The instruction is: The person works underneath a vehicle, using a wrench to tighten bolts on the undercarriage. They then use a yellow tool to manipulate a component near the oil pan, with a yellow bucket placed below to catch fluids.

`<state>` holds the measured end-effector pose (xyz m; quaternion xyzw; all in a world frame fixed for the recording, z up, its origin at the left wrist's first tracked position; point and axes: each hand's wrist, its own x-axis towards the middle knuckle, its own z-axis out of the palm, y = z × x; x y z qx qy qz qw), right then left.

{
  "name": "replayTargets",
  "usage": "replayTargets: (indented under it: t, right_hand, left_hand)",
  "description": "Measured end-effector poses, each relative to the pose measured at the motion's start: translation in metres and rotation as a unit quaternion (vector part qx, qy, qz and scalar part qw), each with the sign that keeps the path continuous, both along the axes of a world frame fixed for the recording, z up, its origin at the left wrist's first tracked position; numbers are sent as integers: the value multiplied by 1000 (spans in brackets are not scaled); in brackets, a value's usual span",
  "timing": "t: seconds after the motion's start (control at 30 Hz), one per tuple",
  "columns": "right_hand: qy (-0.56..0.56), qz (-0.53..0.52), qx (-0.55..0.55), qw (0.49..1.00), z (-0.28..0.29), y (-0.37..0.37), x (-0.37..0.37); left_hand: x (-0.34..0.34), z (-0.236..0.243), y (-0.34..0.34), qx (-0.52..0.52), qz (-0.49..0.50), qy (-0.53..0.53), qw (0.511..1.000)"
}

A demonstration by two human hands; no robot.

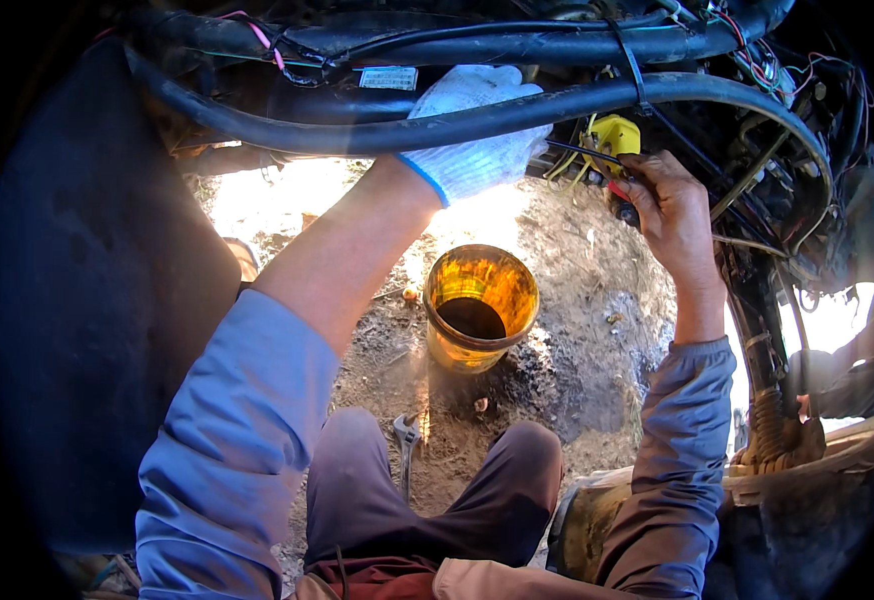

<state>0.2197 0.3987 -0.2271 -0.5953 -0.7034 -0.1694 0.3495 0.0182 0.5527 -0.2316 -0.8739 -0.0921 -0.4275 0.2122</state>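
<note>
White-gloved left hand [482, 155] partly behind a hose [357, 138], its grip impossible to tell, bare right hand [669, 205] pinching a thin black rod [585, 151], the rod reaching left toward the glove, near a yellow block [617, 133], bucket [457, 353] on the ground [592, 370] below.

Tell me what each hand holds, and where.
The right hand appears to pinch a thin black rod or cable by its visible right end; the left hand's grip is hidden.

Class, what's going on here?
The person's bare right hand pinches a thin, dark, rod-like piece beside a yellow part. The white-gloved left hand is behind a thick black hose, its grip unclear. Below, a round amber bucket with dark contents stands on brown dirt, a silver wrench lying nearby.
</note>
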Motion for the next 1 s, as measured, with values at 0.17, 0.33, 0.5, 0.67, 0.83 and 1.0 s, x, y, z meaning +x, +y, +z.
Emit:
replayTargets:
  t: [0.17,0.33,0.5,0.67,0.83,1.0]
  right_hand:
    - [-104,-34,78,991,-12,3,5]
    - [-141,-42,92,985,-13,6,6]
    - [-109,-67,58,990,-10,11,3]
    - [-17,-35,46,998,-4,17,7]
    - [40,-38,23,998,0,29,7]
    - [9,-98,-43,994,6,30,13]
  left_hand:
    - [0,0,-1,8,4,5,1000]
    - [-2,2,0,14,12,7,1000]
    - [-5,3,0,23,18,10,1000]
    - [-3,1,5,72,-40,-62,995]
    - [-3,4,39,185,-45,-161,968]
    - [-21,-27,49,297,339,41,892]
